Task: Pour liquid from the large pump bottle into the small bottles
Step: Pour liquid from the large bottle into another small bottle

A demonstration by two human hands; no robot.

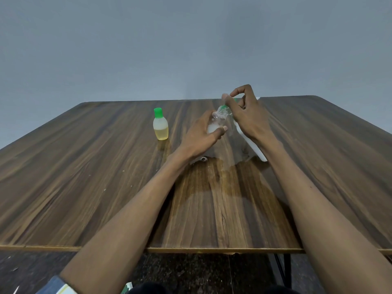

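Observation:
A small clear bottle [218, 119] is tilted to the right above the table, and my left hand [201, 134] grips its body. My right hand [244, 115] pinches the green cap [223, 107] at the bottle's threaded neck. A second small bottle [160, 125] with a green cap stands upright to the left, about half full of yellow liquid. A white object [254, 148], perhaps the large pump bottle, lies behind my right wrist and is mostly hidden.
The wooden table [84, 177] has a wet, shiny patch [222, 187] in front of my hands. Its front edge runs across the lower part of the view, with dark floor below. A plain grey wall stands behind.

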